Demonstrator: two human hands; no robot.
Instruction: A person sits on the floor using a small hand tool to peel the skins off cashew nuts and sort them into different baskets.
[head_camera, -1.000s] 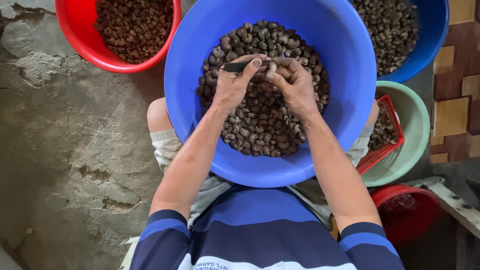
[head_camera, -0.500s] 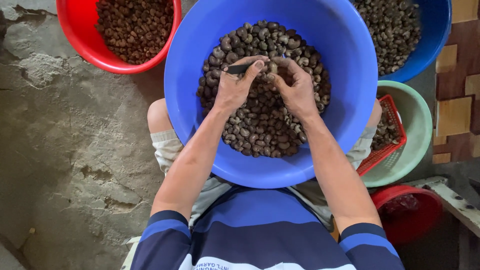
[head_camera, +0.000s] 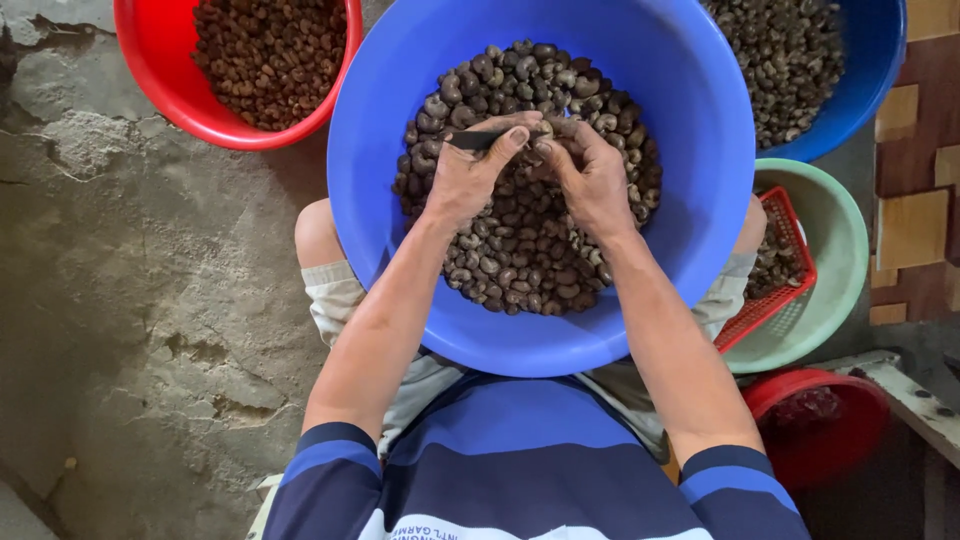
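at the upper middle of the frame, above the big round blue plastic basin (head_camera: 700, 230) of dark shelled nuts (head_camera: 520, 250), the left hand (head_camera: 470, 175) is pinching a small dark blade (head_camera: 470, 140) and the right hand (head_camera: 590, 175) is pinching 1 nut (head_camera: 541, 128), so the blade probably works best held steady with thumbs braced close.

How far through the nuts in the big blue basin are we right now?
Done: nothing here shows it for sure; the red basin also holds nuts. In hand: the left hand works a dark blade against one nut pinched by the right hand. Left: the blue basin still holds a deep heap.
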